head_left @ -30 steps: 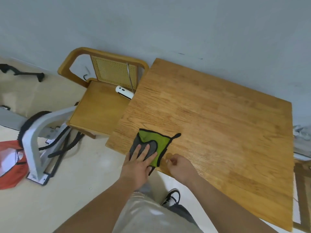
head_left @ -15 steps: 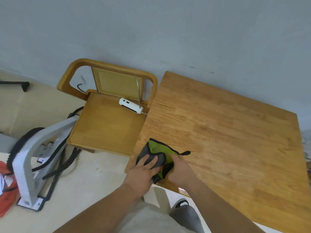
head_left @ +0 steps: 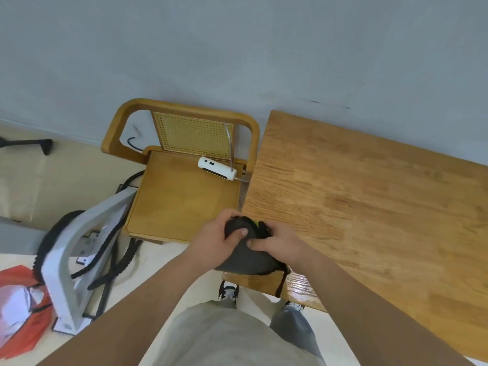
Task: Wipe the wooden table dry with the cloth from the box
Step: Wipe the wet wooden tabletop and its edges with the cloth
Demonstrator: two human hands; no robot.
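Observation:
The grey and green cloth (head_left: 244, 257) is bunched up between both hands at the near left corner of the wooden table (head_left: 369, 207). My left hand (head_left: 215, 237) grips its upper grey part, thumb pressed on top. My right hand (head_left: 277, 243) holds the cloth from the right side, with only a sliver of green showing by the fingers. A black loop of the cloth hangs down over the table's front edge. The near edge of the table shows a shiny patch.
A wooden chair (head_left: 182, 196) with a cane back stands left of the table, a white power strip (head_left: 217, 168) on its seat. On the floor to the left are a white frame with black cables (head_left: 79, 260) and an orange bag (head_left: 21, 310). A grey wall lies behind.
The cloth, flat on the table under my left hand a second ago, has been gathered up and lifted off the corner by both hands. The view has shifted left.

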